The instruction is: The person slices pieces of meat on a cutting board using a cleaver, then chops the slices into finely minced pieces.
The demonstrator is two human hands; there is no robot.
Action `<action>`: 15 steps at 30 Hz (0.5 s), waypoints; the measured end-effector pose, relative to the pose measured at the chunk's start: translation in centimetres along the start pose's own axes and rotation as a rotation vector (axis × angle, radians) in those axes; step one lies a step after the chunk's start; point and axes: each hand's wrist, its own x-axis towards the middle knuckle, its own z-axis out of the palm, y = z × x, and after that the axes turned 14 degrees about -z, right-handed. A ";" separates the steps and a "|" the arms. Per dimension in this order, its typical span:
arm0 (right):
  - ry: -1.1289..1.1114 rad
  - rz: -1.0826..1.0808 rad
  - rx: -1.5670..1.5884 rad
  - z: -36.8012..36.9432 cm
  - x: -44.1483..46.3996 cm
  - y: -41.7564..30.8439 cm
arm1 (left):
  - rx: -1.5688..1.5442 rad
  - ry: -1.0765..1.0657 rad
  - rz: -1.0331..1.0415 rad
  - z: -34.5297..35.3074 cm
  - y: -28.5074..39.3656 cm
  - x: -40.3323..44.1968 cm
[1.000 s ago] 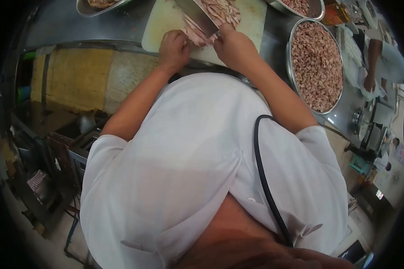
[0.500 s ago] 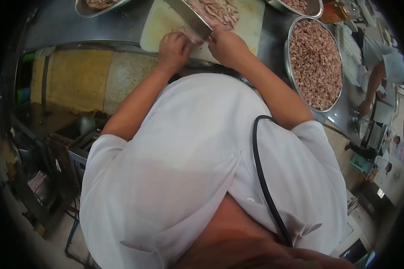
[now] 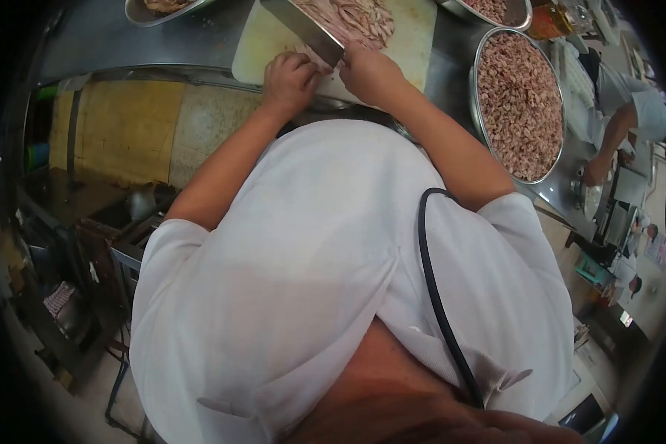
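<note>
My right hand (image 3: 371, 72) is closed round the handle of a cleaver (image 3: 305, 31), whose broad blade slants up and left over a pale cutting board (image 3: 416, 46). Left of the blade, my left hand (image 3: 290, 80) has its fingers curled down on a strip of pale pink meat (image 3: 314, 58) near the board's front edge. A heap of sliced meat (image 3: 351, 21) lies beyond the blade on the board. The cleaver's handle is mostly hidden in my fist.
An oval metal tray (image 3: 475, 96) full of chopped meat stands right of the board. Another metal bowl (image 3: 524, 21) of meat and a bottle of yellow liquid (image 3: 551, 22) are behind it. At top left is a metal bowl (image 3: 137, 13). A co-worker's arm (image 3: 618, 137) reaches in at right.
The cleaver and my right hand have shifted slightly left. My left hand stays by the meat strip, its fingers a little higher. At right, the co-worker's hand has moved.
</note>
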 end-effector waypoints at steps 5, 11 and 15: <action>0.028 0.010 0.065 -3.5 -1.4 -2.6 | -0.045 0.034 -0.117 -0.9 -0.2 -0.1; -0.084 0.060 0.090 0.0 -1.2 -1.3 | 0.002 0.002 -0.181 -0.4 -0.9 -0.7; -0.060 0.037 0.042 -0.1 -0.1 -1.4 | 0.137 -0.139 -0.209 -0.9 -0.1 -0.5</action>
